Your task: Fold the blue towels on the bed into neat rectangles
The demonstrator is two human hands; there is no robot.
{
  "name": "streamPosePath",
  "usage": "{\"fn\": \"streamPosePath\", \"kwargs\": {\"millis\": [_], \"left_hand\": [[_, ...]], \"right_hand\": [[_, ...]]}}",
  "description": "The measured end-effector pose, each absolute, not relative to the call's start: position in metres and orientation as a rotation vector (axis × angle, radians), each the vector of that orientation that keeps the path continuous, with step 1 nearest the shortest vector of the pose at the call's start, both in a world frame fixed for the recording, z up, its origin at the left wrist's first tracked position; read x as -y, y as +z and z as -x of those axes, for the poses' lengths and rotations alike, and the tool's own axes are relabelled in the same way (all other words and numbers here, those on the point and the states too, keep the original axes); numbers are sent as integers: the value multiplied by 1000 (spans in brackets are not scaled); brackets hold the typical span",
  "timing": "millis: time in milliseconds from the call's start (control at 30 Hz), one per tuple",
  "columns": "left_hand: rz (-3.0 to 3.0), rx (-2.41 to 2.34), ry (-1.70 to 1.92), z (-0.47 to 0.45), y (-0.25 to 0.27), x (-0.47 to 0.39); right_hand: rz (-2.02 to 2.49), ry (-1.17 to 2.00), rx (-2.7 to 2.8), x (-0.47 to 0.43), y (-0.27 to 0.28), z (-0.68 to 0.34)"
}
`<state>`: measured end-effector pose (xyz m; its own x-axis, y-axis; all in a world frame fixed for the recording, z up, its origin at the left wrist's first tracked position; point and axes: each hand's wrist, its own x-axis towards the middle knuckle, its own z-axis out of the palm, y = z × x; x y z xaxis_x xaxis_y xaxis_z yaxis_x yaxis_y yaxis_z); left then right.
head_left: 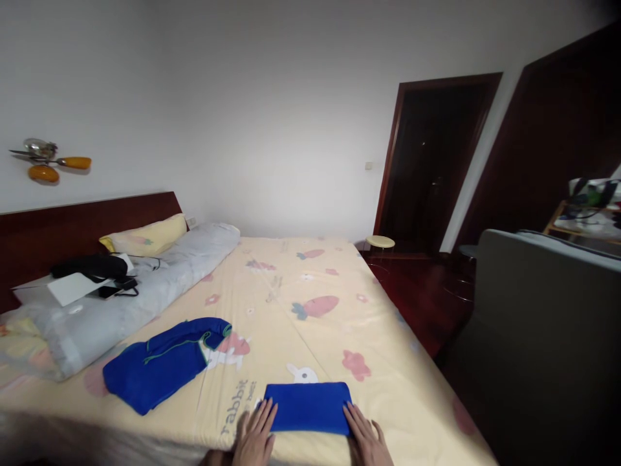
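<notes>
A blue cloth folded into a neat rectangle (310, 406) lies flat near the front edge of the bed. My left hand (257, 432) rests on its left end, fingers stretched out over the fabric. On the opposite end lies my right hand (365, 435), its fingers extended and the tips touching the cloth's edge. Neither hand grips anything. To the left is a second blue garment with green trim (167, 362), loosely laid out and partly folded over.
The bed's yellow sheet (272, 278) carries rabbit and carrot prints. A grey rolled quilt (145, 317) holds a black bag (92, 265) and papers; a pillow (150, 236) leans behind. A grey panel (538, 336) stands right of the bed, and a stool (380, 242) beyond.
</notes>
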<state>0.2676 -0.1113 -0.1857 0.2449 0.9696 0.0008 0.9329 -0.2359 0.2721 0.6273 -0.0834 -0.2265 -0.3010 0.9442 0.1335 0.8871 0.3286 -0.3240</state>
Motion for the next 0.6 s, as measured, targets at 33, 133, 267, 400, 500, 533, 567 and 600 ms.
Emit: {"fn": "streamPosePath", "kwargs": {"millis": [33, 133, 267, 400, 500, 533, 567, 600], "left_hand": [[-2296, -1770, 239, -267, -183, 111], [-2222, -1836, 156, -272, -172, 104], [-2121, -1884, 66, -277, -156, 95], [-2147, -1831, 223, -266, -148, 96], [-1972, -1894, 350, -256, -148, 96], [-1905, -1909, 383, -254, -149, 95], [-1858, -1926, 396, -253, -150, 94], [-1832, -1952, 390, -253, -150, 92]], "right_hand": [[1641, 297, 2309, 82, -225, -628], [1698, 341, 2282, 77, -218, -623], [1729, 434, 2203, 73, -204, -616], [1611, 504, 2047, 76, -188, -619], [1592, 708, 1862, 77, -184, -621], [1582, 778, 1814, 77, -185, -620], [1577, 823, 1778, 75, -187, -620], [1589, 825, 1758, 74, -190, -620]]}}
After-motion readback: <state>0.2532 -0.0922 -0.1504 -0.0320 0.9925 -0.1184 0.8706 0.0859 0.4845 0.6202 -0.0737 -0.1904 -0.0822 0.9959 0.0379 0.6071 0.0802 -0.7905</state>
